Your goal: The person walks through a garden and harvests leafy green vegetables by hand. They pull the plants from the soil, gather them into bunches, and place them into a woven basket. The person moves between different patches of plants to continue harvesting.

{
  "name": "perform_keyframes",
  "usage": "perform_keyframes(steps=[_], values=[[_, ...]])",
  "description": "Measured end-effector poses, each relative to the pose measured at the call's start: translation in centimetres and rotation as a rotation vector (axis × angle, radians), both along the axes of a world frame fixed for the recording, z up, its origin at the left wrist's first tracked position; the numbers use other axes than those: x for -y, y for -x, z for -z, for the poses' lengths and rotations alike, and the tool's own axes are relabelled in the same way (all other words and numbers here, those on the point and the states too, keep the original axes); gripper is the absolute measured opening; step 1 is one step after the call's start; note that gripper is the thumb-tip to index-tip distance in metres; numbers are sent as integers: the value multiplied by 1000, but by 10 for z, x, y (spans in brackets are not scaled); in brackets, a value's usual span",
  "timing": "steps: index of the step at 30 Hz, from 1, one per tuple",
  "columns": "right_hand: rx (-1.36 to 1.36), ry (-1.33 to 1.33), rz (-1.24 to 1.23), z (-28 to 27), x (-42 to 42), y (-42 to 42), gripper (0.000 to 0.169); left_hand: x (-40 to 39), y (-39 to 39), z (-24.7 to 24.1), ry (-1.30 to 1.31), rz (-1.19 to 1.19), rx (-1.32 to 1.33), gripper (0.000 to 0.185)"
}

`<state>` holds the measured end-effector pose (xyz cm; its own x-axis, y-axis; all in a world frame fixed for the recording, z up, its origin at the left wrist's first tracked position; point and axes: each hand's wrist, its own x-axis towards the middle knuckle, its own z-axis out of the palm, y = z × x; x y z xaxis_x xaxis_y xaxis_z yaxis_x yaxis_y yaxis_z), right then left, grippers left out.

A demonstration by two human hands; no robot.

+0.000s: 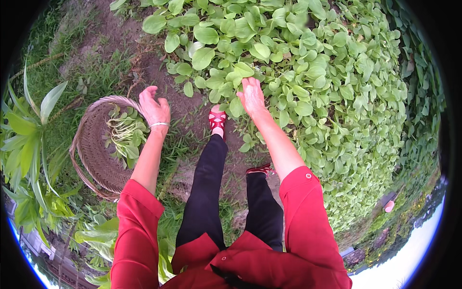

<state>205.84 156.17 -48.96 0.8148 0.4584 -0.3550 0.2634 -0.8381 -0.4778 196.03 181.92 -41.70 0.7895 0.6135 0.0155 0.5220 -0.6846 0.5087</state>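
Observation:
Broad, light green leaves of a dense bed of leafy seedlings (310, 72) spread over the upper middle and right. My right hand (251, 94) reaches into the near left part of that bed, its fingertips among the leaves; whether they pinch a stem is hidden. My left hand (154, 108) is over the right rim of a round woven wicker basket (97, 155), palm turned partly down, fingers loosely bent, with nothing seen in it. A bunch of picked seedlings (126, 132) with pale stems lies inside the basket, on its right side.
Bare soil (180, 104) with grass runs between basket and bed. My feet in red openwork shoes (217, 117) stand on this strip beside the bed. A long-leaved plant (32, 133) rises left of the basket, and more large leaves (103, 231) grow below it. A pink container (389, 206) sits far right.

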Motion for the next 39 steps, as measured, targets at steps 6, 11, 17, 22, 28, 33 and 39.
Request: perform_keyframes(steps=[6,11,17,22,28,33,39], values=[[165,168,-216,-5,-18,-16,47,175,14,35,799,-726,211,34],[164,180,-292,35,-33,-9,53,241,89,85,1057,-840,154,33],[251,189,33,48,-50,-8,54,240,53,84,1387,-894,141,29],[22,150,-273,65,-42,-4,18,248,57,85,1428,-933,136,26],[158,-253,4,34,-2,-9,14,250,67,91,1389,-959,182,25],[-1,-528,308,-4,46,-5,15,249,67,84,1430,-912,169,23],[-10,-795,320,-52,55,22,14,236,57,71,1705,-879,397,26]])
